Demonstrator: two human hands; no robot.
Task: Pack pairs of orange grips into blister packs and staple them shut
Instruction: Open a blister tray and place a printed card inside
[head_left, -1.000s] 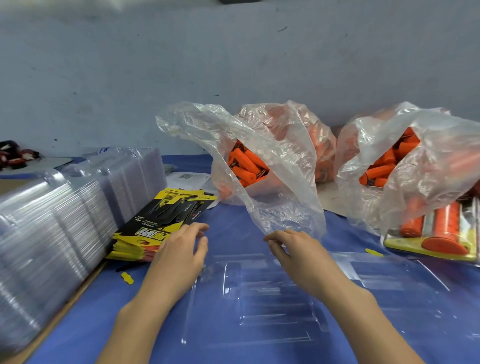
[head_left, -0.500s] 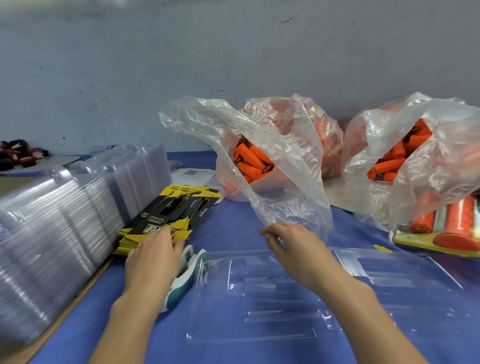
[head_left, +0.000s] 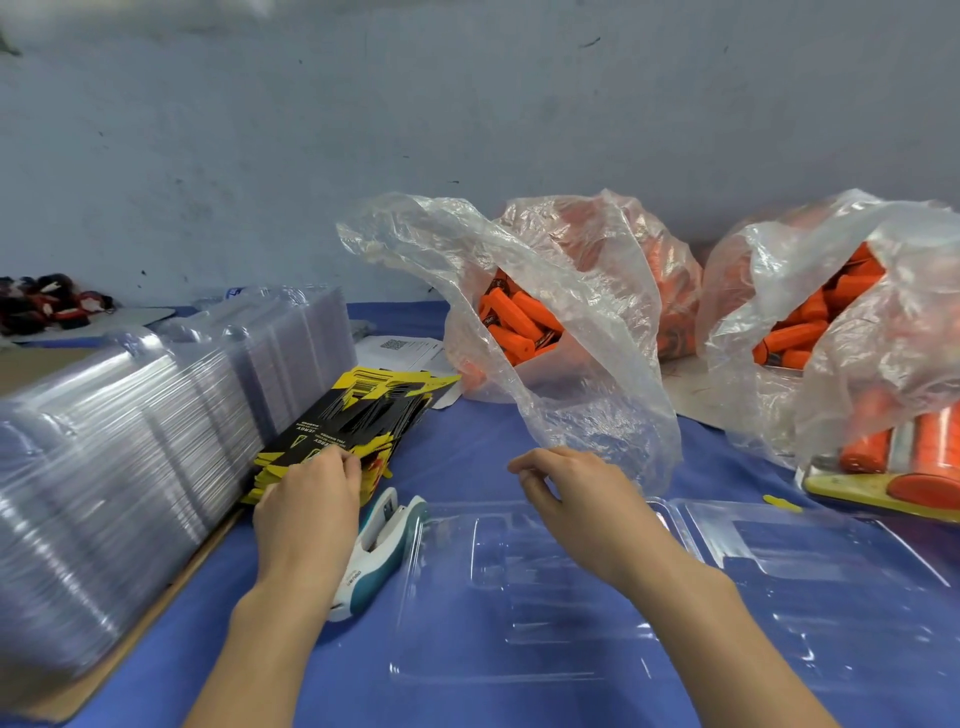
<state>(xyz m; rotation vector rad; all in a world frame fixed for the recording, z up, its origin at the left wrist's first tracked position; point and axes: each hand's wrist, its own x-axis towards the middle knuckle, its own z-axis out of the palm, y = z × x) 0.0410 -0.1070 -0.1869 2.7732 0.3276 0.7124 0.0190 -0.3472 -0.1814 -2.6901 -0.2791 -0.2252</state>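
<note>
- The left hand lay with bent fingertips on the near end of the yellow-and-black card stack; its thumb was hidden, so a pinch could not be told.
- The stapler lay just right of that hand's wrist.
- The right hand hovered, fingers loosely curled and holding nothing, above the open clear blister pack.
- Orange grips sat in a plastic bag beyond it.

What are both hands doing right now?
Left hand: fingers curled onto the insert card stack; grip cannot be told.
Right hand: loosely curled, holding nothing, above the blister pack.
</note>
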